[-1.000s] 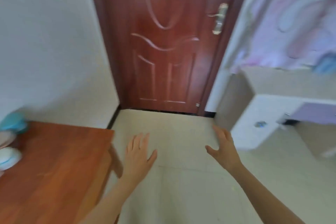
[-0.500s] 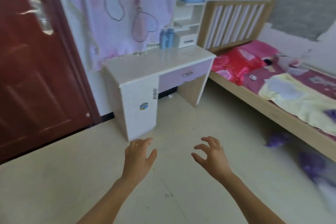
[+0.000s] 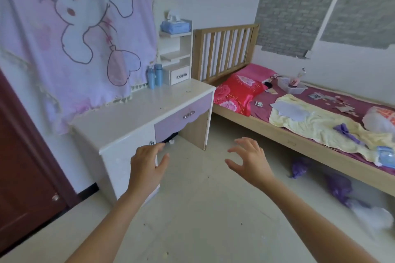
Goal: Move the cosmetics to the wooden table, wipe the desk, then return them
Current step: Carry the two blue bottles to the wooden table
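Both hands were held out empty over the floor, the left hand point(image 3: 147, 164) with fingers loosely spread and the right hand point(image 3: 250, 160) with fingers curled apart, nothing gripped by either. Two blue cosmetic bottles point(image 3: 154, 76) were seen standing upright, side by side, at the back of the white desk point(image 3: 132, 117) against the small shelf unit point(image 3: 176, 57). They lay ahead and slightly left, well apart from the fingers, so the left hand was judged the nearer.

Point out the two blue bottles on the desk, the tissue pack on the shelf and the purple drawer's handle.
blue bottles point(image 3: 155, 76): head view, body of the pair.
tissue pack point(image 3: 175, 26): head view, front face.
drawer handle point(image 3: 189, 114): head view, middle of the metal pull.
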{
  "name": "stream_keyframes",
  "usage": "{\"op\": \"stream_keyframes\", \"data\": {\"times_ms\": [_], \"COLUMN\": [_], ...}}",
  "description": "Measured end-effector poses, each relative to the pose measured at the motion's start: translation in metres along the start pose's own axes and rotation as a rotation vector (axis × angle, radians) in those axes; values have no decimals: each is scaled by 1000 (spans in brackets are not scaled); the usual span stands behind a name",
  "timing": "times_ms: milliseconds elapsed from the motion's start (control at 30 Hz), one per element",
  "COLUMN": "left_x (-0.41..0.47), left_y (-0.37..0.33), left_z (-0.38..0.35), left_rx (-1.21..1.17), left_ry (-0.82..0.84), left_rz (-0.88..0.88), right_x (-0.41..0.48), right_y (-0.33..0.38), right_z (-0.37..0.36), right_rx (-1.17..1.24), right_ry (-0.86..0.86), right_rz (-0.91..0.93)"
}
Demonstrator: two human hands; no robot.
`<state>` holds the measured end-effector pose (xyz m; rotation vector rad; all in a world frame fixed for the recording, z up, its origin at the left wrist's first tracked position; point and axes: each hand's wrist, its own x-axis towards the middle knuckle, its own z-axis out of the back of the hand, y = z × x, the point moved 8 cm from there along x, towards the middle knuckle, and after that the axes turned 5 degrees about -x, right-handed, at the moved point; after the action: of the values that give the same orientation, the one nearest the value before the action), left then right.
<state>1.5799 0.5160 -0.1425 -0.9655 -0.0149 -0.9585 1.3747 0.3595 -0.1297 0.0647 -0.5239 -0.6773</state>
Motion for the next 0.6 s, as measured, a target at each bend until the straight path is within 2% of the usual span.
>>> {"op": "stream_keyframes", "data": {"times_ms": [100, 267, 433, 600], "left_x": [31, 65, 111, 180], "left_y": [17, 56, 72, 62], "left_z": [8, -11, -51, -94], "left_rx": [-33, -53, -35, -27], "left_ry": [-12, 6, 28, -9], "left_rz": [12, 58, 87, 64], "right_x": [29, 53, 93, 157], "right_y": [7, -10, -54, -113], "right_z": [-10, -47, -65, -74], "right_rx": [4, -11, -12, 27], "right_ry": [-16, 68, 106, 54], "right_rz": [15, -14, -58, -56]}}
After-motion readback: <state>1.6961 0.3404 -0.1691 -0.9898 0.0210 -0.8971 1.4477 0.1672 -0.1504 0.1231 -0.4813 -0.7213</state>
